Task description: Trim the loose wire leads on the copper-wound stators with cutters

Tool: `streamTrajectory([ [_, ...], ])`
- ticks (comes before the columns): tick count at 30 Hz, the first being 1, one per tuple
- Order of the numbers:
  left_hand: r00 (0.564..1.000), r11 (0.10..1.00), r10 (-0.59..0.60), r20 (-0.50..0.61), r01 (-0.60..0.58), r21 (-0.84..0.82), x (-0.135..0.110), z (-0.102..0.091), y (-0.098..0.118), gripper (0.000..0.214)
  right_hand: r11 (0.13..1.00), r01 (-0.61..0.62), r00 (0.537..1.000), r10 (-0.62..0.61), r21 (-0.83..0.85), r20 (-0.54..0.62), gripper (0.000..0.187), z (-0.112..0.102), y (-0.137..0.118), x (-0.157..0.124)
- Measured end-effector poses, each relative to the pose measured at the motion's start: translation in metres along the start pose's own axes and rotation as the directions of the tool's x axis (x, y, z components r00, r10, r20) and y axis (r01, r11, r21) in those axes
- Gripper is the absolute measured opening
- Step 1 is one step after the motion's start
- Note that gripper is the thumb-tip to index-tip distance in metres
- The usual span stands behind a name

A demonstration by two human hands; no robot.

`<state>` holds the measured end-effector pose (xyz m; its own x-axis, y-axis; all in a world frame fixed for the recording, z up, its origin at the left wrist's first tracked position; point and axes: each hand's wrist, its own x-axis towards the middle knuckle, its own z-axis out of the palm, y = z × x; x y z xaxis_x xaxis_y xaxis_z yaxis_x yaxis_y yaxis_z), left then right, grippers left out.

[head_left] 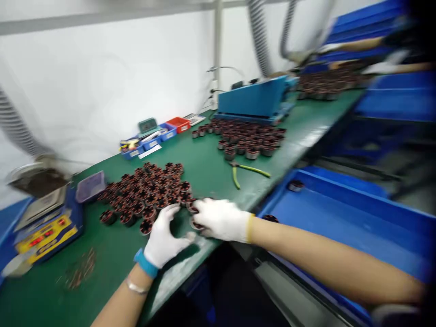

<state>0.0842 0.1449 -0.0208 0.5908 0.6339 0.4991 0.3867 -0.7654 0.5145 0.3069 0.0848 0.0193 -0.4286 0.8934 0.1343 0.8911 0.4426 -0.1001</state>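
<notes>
My left hand [165, 237], in a white glove with a blue band at the wrist, rests by the near edge of the green bench. Its thumb and fingers are spread apart with nothing between them. A large group of copper-wound motor stators [150, 193] sits just beyond it. To its right, my right hand [223, 220], also in a white glove, has its fingers bent over the motor stators [195, 222] at the group's front right end. Those fingers are blurred and partly cover the stators they grip.
Green-handled cutting pliers [250, 170] lie on the bench [204, 170]. Behind them are more stators [252, 136] and a blue machine [254, 99]. A blue tray [323, 213] stands at right, a soldering pot [47, 222] at left. Co-worker's gloved hands [379, 68] show at far right.
</notes>
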Motion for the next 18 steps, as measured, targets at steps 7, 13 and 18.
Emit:
streamTrajectory([
  [7,0.929,0.881,0.334,-0.161,-0.247,0.402,-0.004,0.013,0.006,0.089,0.990,-0.133,0.951,0.140,0.042,-0.275,0.065,0.033,0.016,0.003],
  [13,0.956,0.814,0.266,0.125,-0.292,0.502,0.023,0.049,0.042,0.043,0.532,-0.798,0.363,0.800,0.283,-0.478,0.061,0.054,0.140,-0.111],
  [18,0.977,0.825,0.169,0.130,-0.212,0.523,0.039,0.061,0.037,0.009,0.269,-0.915,0.172,0.934,0.302,-0.312,0.031,0.056,0.210,-0.138],
])
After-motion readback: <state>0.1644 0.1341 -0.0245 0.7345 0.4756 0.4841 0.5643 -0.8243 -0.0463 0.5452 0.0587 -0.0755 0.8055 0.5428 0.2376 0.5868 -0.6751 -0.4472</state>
